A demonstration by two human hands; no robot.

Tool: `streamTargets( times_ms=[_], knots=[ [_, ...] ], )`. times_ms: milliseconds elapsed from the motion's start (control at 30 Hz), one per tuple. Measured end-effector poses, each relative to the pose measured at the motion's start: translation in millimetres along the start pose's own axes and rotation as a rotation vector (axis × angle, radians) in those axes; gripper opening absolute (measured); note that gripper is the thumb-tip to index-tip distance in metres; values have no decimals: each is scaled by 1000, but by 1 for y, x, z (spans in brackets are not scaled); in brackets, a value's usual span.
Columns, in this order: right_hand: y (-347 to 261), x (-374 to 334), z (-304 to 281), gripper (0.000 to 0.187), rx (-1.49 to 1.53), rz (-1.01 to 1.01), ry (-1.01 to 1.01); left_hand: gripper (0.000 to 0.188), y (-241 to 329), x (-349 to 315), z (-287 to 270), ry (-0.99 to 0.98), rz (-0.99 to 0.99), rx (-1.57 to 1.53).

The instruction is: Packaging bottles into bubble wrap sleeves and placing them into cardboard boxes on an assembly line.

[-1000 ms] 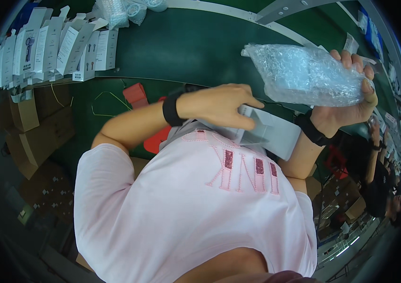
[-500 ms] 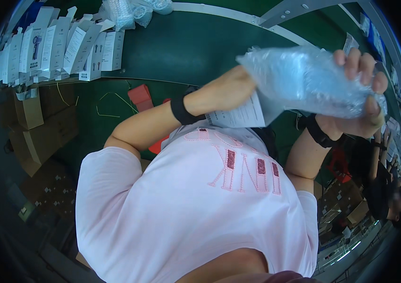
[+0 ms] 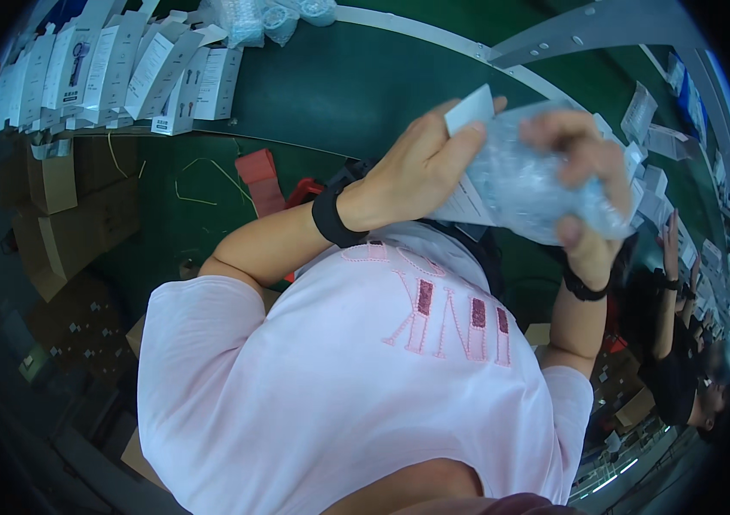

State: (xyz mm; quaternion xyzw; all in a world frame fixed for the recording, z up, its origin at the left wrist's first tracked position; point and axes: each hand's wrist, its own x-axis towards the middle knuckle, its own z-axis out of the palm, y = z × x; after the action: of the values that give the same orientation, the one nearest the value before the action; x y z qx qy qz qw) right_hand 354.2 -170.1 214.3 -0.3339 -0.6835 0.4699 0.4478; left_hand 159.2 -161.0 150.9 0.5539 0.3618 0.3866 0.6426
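Observation:
My left hand is wrapped round a white printed carton, with its thumb near an upright flap at the open end. My right hand, blurred at the fingers, grips a bubble-wrapped package from its right side. The package meets the carton's open end in front of my chest; how much of it lies inside cannot be made out. What the bubble wrap holds is hidden. Both wrists wear black bands.
A row of open white cartons stands on the green table at the far left, with bubble-wrapped packages beside it. Brown cardboard boxes lie below. A metal frame rises far right. Another person works at the right.
My right hand has brought the bubble-wrapped package left and slightly down against the carton. My left hand has turned and raised the carton, so its flap now shows.

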Motion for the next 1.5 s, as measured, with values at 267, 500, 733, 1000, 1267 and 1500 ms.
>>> streamTargets(
  times_ms=[267, 500, 733, 1000, 1267, 1500],
  knots=[
    [9, 1, 39, 51, -742, 312, -293, 46, -40, -30, -42, 22, 109, 388],
    [84, 5, 69, 56, -53, 715, -366, 39, -76, -67, -70, 98, -347, 1],
    [95, 33, 68, 45, -27, 676, -226, 49, -74, -39, -97, 54, -424, -18],
    [70, 50, 83, 53, -72, 920, -447, 56, -75, -27, -109, 12, -564, -116],
    [47, 28, 80, 47, -185, 667, -322, 40, -64, -39, -95, 54, -212, 61],
    [90, -28, 104, 32, -322, 667, -31, 41, -58, -25, -84, -84, 58, 479]
  ],
)
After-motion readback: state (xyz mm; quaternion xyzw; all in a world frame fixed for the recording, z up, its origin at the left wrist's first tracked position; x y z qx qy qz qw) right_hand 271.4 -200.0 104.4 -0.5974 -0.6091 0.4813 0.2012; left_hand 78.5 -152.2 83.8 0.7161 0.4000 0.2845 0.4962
